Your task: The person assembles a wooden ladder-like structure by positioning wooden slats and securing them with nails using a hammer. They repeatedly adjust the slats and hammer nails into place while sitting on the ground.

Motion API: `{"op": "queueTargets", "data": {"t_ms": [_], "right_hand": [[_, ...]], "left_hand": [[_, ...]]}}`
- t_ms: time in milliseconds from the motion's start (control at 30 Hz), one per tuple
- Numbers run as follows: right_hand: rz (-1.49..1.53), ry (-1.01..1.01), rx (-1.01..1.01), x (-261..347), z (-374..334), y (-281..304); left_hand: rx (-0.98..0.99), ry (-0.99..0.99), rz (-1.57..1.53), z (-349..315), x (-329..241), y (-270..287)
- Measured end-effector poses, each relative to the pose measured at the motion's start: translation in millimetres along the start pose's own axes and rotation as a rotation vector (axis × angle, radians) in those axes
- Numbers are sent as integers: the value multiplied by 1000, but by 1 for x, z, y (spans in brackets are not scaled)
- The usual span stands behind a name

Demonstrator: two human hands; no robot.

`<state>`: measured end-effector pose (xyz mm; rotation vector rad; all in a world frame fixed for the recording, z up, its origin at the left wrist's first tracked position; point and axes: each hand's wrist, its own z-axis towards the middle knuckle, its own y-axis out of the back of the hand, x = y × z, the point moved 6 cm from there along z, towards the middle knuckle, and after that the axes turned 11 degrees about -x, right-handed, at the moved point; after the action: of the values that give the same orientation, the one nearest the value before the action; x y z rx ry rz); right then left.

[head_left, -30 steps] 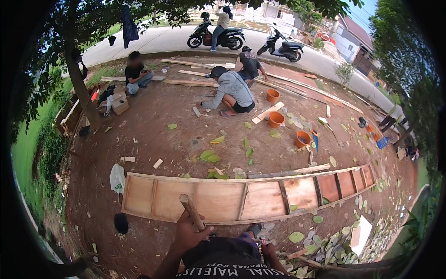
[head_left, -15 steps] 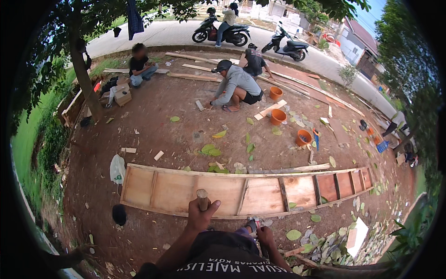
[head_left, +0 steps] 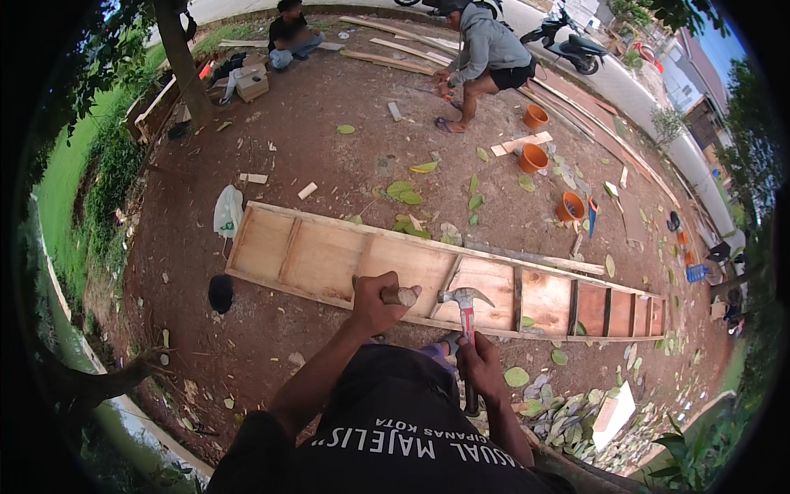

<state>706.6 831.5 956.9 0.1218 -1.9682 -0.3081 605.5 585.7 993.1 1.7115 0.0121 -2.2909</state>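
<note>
In my left hand (head_left: 377, 311) is a short wooden stick (head_left: 403, 296), its pale round end sticking out by my thumb. My right hand (head_left: 482, 366) grips a claw hammer (head_left: 467, 309) by its dark lower handle; the metal head points up and the shaft has red on it. Beyond both hands a long wooden frame (head_left: 329, 242) lies on the ground, backed with plywood panels and divided by several crosspieces. The hammer head and stick appear over its near side, and I cannot tell whether either touches it.
A person in a grey hoodie (head_left: 498, 45) bends over farther off; another person (head_left: 292, 37) sits at far left. Orange buckets (head_left: 533, 158) and a blue-handled saw (head_left: 592, 216) are at right. A white bag (head_left: 228, 212) lies by the frame's left end, leaves (head_left: 543, 399) near right.
My right hand has brought the hammer up into view. The stick in my left hand has tipped from upright to sideways. The person in the hoodie has risen from a squat.
</note>
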Motion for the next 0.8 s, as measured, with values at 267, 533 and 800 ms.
{"op": "queueTargets", "data": {"t_ms": [267, 533, 800], "right_hand": [[97, 718, -168, 114, -69, 12], [3, 634, -200, 139, -99, 43], [-672, 896, -197, 97, -87, 8]], "left_hand": [[-47, -390, 198, 27, -25, -8], [-46, -370, 255, 19, 6, -1], [-34, -420, 252, 21, -1, -13]]}}
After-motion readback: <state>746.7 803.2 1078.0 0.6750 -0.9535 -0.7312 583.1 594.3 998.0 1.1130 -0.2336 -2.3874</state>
